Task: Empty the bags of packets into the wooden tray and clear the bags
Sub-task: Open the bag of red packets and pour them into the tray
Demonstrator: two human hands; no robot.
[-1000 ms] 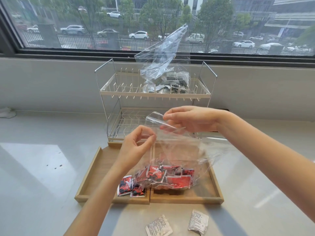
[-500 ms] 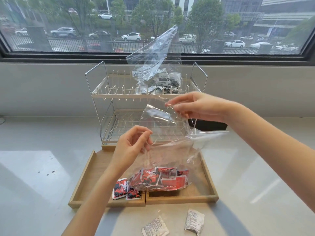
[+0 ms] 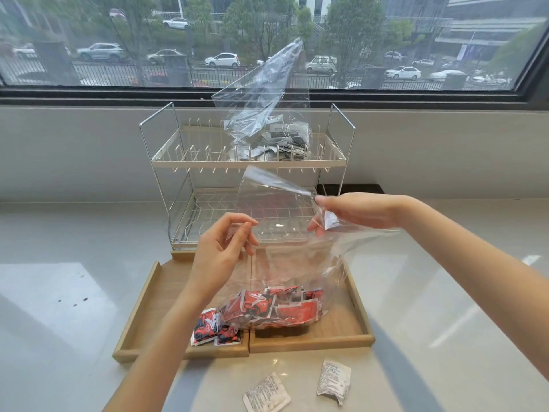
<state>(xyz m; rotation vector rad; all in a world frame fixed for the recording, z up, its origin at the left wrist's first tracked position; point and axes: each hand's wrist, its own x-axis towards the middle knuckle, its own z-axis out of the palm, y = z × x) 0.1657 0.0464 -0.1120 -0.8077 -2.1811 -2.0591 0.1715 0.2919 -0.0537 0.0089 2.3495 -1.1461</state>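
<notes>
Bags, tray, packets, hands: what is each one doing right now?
Clear bag: mouth held open, red packets inside, resting over wooden tray.
Loose red packets: in tray.
Second bag: full, on rack.
White packets: on counter.
Left hand: pinches bag.
Right hand: pinches bag.

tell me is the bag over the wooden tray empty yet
Not empty: red packets still fill the bottom of the clear bag, whose mouth both hands hold open.

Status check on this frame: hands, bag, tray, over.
Left hand and right hand pinch open the clear bag. Red packets inside, over the wooden tray. Nothing blocking.
</notes>
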